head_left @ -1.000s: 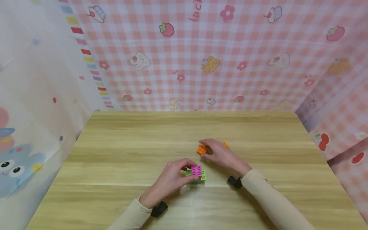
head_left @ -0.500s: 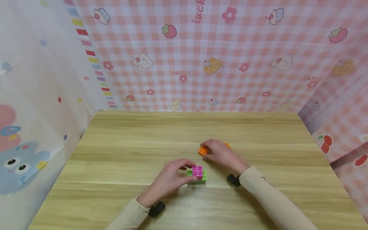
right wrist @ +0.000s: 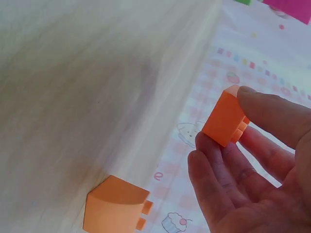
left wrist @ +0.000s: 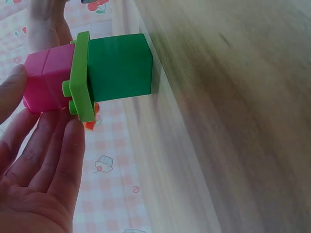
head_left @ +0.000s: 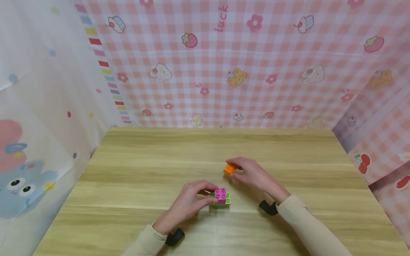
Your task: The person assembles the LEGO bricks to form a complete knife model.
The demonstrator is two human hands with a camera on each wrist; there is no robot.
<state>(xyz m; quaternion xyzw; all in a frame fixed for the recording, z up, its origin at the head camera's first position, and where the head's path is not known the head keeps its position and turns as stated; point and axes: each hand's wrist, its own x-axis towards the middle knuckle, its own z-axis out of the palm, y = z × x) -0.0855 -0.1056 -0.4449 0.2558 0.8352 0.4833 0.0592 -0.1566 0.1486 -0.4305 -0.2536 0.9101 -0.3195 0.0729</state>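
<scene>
On the far left hung a pale cloth (head_left: 41, 85) printed with coloured dots and a blue cartoon figure (head_left: 22, 188) with 2 round eyes. Next came the wooden table (head_left: 153, 149), with a pink checked cloth (head_left: 208, 60) behind its back edge. A beige left sleeve (head_left: 144, 241) reached in from the near edge, a black wrist piece (head_left: 175, 237) beneath its cuff. The left hand (head_left: 191, 198) pinched a pink block (head_left: 220, 195) between thumb and fingers. That block, showing 4 studs on top, sat on a wider lime green plate (head_left: 228, 199), and the plate sat on a dark green block (left wrist: 120, 67) standing on the table.

Farther back and a little to the right, apart from the stack, the right hand (head_left: 253, 174) grasped an orange block (head_left: 229, 170) by thumb and fingertips, lifted clear of the tabletop. The right wrist view showed a second orange block (right wrist: 114, 208) on the table near that hand. Rightmost were a second black wrist piece (head_left: 268, 208), the right sleeve (head_left: 307, 224) and printed cherries (head_left: 362, 163).
</scene>
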